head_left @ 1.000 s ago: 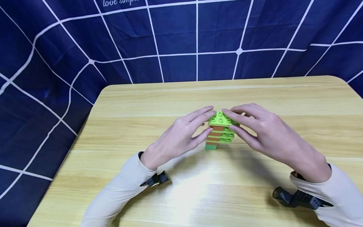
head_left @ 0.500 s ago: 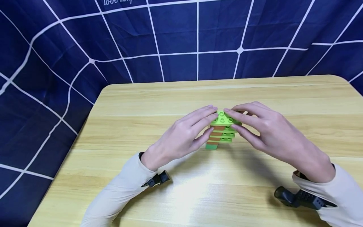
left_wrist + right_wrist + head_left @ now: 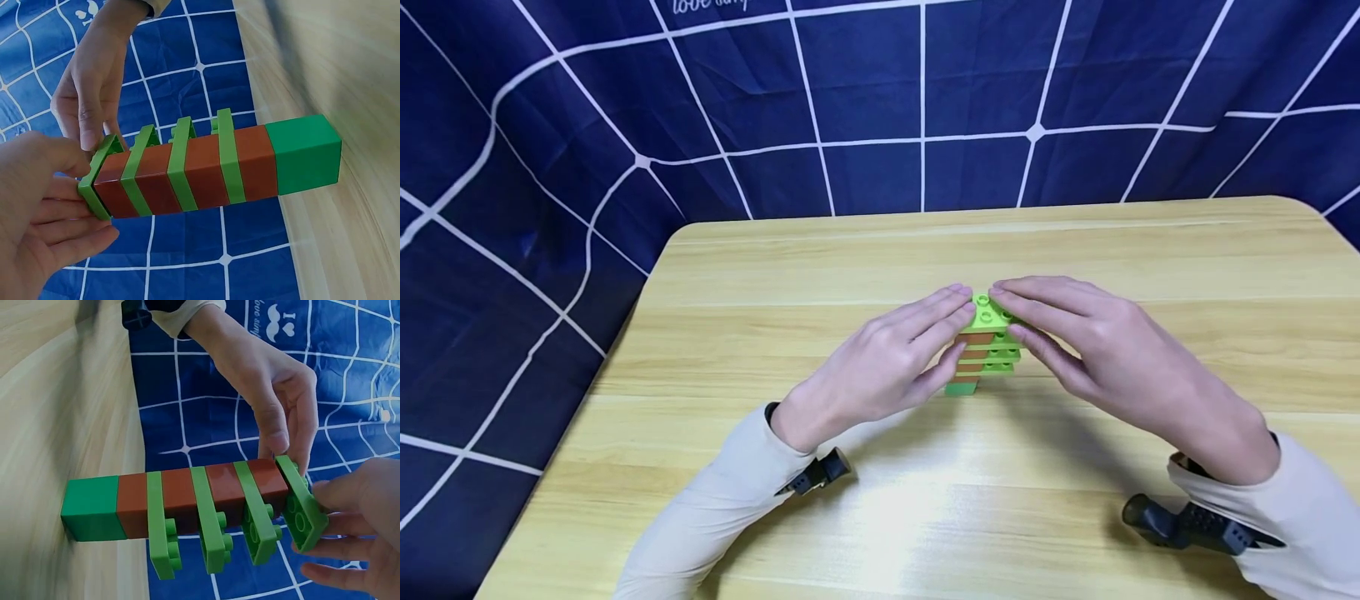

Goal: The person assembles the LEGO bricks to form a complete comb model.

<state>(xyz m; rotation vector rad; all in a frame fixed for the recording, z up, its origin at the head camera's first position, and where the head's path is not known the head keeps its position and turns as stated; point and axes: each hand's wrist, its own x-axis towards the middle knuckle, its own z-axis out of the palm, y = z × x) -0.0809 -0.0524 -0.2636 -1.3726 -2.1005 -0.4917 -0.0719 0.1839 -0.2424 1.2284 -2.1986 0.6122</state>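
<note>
A tower of toy building blocks [image 3: 200,169] stands upright on the table. Its base is a dark green brick [image 3: 961,389]; above it brown bricks [image 3: 178,495] alternate with light green studded plates [image 3: 229,159] that overhang to the right. Around the left end of the top light green plate [image 3: 985,318], my left hand [image 3: 887,362] has its thumb on the near side and fingers across the far part. My right hand [image 3: 1097,346] pinches the overhanging right end of that plate, thumb in front, fingers over the top. Both hands' fingertips hide some of the plate's studs.
The light wooden table [image 3: 760,333] reaches back to a dark blue curtain [image 3: 865,108] with white grid lines. A black wrist camera [image 3: 816,472] sits on the left cuff, and another black camera [image 3: 1180,525] on the right.
My left fingers have slid slightly right over the top plate, covering more studs. The right hand's fingers have drawn closer together on its other end. The tower stays in place.
</note>
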